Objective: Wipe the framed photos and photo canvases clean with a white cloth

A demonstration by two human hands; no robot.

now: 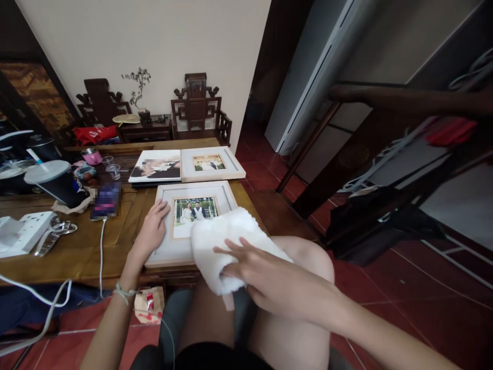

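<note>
Nearest, the right hand (254, 272) holds a white plush cloth (227, 228), its upper fingers stretched across the pile and the lower ones curled in at a fold. The cloth overlaps the lower right corner of a pale wooden picture frame (192, 210) and spills past the table edge above the person's thigh (304, 254). The left hand (152, 231) rests on the frame's left border, fingers extended and close together; whether the thumb grips the edge from below, I cannot tell.

The frame lies flat on the near part of the wooden table (131, 210), with a wedding portrait set inside its wide white mat, so it looks fully assembled. The cloth work on it appears to be under way rather than finished, since the cloth lies over one corner while the rest is uncovered. Nothing visible marks which areas have been gone over, so how much is left stays uncertain.

To the left are a phone (105, 201) on a white cable (101, 252) and a white power strip (29, 234). Just beyond the frame lie a second framed photo (211, 164) and a photo panel (156, 165), side by side, neither touched by a hand; whether either has had its turn cannot be judged. Farther off, a carved chair (196, 110) stands against the wall
</note>
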